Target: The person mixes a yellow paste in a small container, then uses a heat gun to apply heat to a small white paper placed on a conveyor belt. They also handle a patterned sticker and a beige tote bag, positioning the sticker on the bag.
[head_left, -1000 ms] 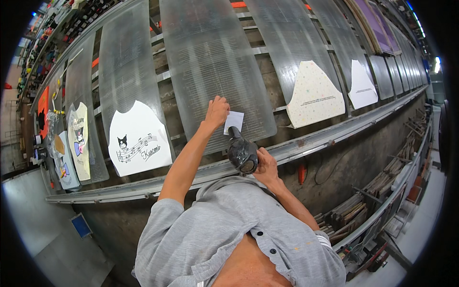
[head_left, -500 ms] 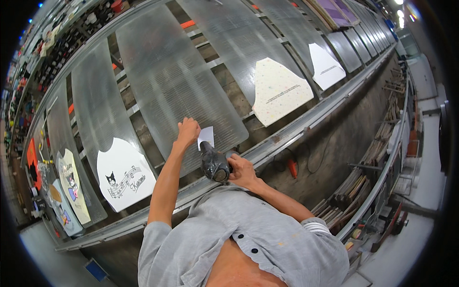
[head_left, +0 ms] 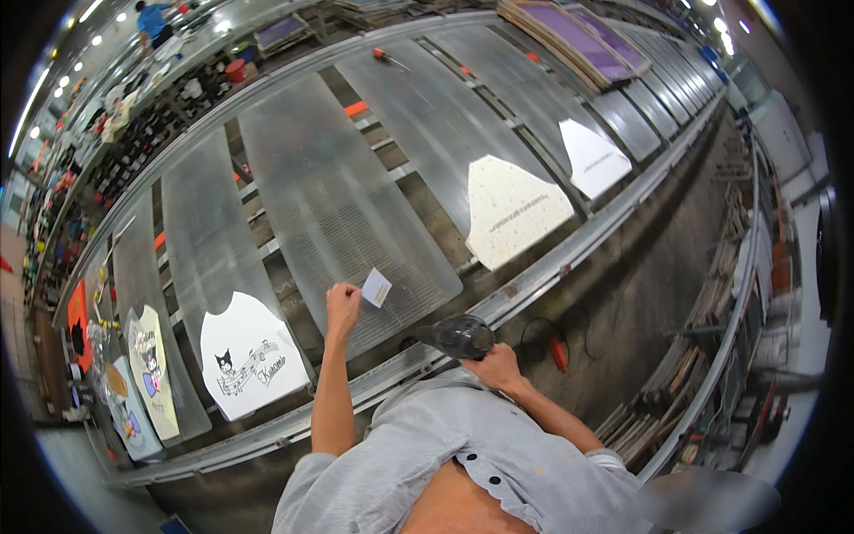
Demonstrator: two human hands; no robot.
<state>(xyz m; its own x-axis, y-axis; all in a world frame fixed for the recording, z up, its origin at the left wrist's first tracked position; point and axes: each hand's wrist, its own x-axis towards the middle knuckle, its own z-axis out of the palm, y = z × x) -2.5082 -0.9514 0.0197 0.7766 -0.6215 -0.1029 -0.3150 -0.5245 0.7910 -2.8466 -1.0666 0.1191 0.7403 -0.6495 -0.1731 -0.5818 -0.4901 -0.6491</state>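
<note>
My left hand (head_left: 343, 305) is closed, fingertips bunched just left of a small pale paper square (head_left: 375, 287) over a long grey translucent board (head_left: 307, 169); what they pinch, if anything, is too small to make out. My right hand (head_left: 492, 365) grips a black hot-air blower (head_left: 460, 336), its nozzle pointing left over the board's near edge, below the paper. A white printed fabric piece (head_left: 252, 356) lies on the board to the left, and a cream speckled piece (head_left: 516, 214) on the board to the right.
A metal rail (head_left: 525, 295) runs along the boards' near ends. A screwdriver-like orange-handled tool (head_left: 381, 55) and purple-meshed frames (head_left: 578, 36) sit at the back. A co-worker in blue (head_left: 156, 27) stands far upper left. Wooden sticks (head_left: 667, 392) are stacked at right.
My right hand has drawn the blower away from the paper square, down and right, turning its nozzle leftward. The paper is now uncovered beside my left hand. The view has also shifted.
</note>
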